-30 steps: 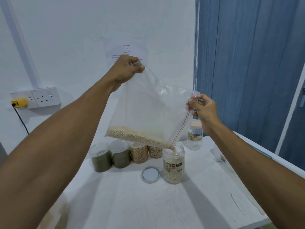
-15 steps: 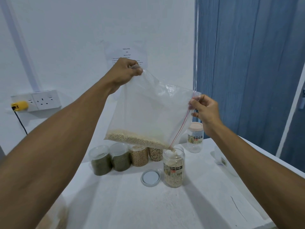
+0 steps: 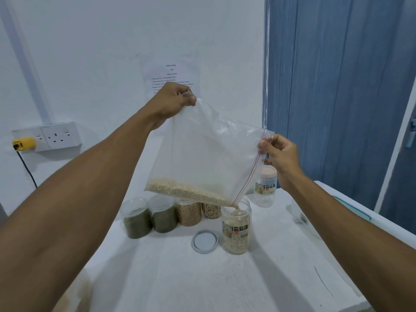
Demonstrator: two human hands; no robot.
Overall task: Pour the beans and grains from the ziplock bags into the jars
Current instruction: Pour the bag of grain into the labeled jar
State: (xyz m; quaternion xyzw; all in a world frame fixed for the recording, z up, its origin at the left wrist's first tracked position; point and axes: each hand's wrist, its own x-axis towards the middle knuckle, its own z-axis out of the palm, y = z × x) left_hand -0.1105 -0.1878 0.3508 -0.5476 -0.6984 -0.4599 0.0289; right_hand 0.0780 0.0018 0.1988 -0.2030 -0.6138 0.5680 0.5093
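A clear ziplock bag (image 3: 209, 152) with a red zip line hangs tilted above the table. My left hand (image 3: 173, 100) pinches its upper bottom corner high up. My right hand (image 3: 279, 154) grips the zip edge at the right. Pale grains (image 3: 186, 192) lie along the bag's low edge and trickle from its lowest corner into an open labelled jar (image 3: 236, 230), which is mostly full of the same grains. The jar's grey lid (image 3: 204, 241) lies flat on the table just left of it.
Behind stand two lidded jars of green beans (image 3: 137, 219) (image 3: 163, 215) and two of tan beans (image 3: 188, 213) (image 3: 211, 210). An empty labelled jar with a pink lid (image 3: 265, 188) stands at the back right. A flat white packet (image 3: 310, 221) lies at the table's (image 3: 202, 278) right edge. Wall socket (image 3: 47, 137) at left.
The view has tipped slightly, so bag, hands and jars sit lower in the frame. The bag stays tilted over the open jar and grains keep running in.
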